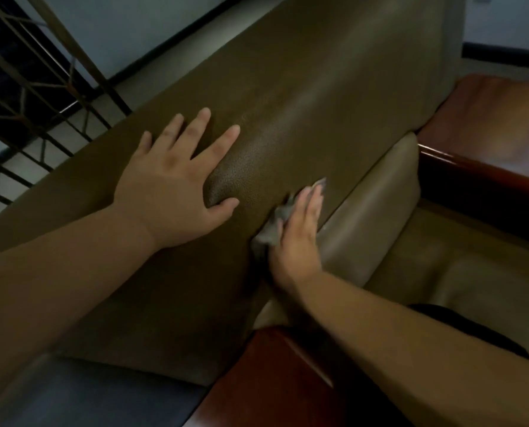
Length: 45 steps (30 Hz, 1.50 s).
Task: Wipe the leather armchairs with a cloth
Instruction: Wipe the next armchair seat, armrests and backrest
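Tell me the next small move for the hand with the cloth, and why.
Probably slide the right hand and the grey cloth further along the front of the armchair backrest, toward its far end. The cloth is pressed flat near the seam with the lighter cushion, the left hand steadies the top, and much leather lies ahead.

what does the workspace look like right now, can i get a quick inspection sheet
surface: olive leather backrest of the armchair, top edge facing the camera
job's things: grey cloth pressed on the backrest's front edge, above the lighter seat cushion
clutter: nothing seen
grippers: left hand flat on the backrest, fingers spread; right hand presses the cloth with straight fingers
cables: nothing seen
surroundings: reddish wooden armrests, metal railing, pale floor
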Tool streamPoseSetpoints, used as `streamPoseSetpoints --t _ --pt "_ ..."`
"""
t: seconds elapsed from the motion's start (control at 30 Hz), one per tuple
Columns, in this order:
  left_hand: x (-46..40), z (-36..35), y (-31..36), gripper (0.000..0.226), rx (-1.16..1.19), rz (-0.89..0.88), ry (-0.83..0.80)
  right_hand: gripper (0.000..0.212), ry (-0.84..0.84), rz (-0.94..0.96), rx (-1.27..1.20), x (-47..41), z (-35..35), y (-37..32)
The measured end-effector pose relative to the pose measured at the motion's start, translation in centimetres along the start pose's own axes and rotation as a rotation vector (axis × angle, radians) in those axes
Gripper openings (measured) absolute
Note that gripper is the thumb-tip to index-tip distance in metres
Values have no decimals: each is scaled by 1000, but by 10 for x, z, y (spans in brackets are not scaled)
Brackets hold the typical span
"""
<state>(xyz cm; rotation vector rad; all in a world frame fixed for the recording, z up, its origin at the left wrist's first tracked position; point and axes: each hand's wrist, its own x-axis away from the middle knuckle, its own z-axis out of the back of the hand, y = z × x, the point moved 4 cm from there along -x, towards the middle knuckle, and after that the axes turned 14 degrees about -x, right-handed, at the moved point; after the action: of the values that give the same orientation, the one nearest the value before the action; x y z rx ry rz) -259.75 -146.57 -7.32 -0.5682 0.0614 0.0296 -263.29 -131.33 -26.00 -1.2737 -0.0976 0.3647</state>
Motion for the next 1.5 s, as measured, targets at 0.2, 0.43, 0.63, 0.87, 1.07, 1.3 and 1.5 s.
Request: streamPoseSetpoints --t 0.2,0.43,0.63,0.87,1.07,1.3,1.5 --pt "-2 2 -2 99 4 -1 20 98 33 -281 -168 22 -5 21" --pt "-1 -6 0 100 -51 -22 69 83 102 -323 -128 -20 12 48" --pt "-4 -3 -1 100 -28 -9 68 90 52 -248 -216 4 9 33" --pt "0 -8 0 99 -46 8 84 73 107 -320 -116 -23 13 37" --pt "-1 -2 -2 98 -54 21 55 81 105 -75 -22 24 -16 -13" --pt "10 7 -5 84 34 19 -27 88 -85 15 207 24 -16 -44" --pt "100 -3 -48 81 83 34 -74 86 -12 111 22 -13 2 -94"
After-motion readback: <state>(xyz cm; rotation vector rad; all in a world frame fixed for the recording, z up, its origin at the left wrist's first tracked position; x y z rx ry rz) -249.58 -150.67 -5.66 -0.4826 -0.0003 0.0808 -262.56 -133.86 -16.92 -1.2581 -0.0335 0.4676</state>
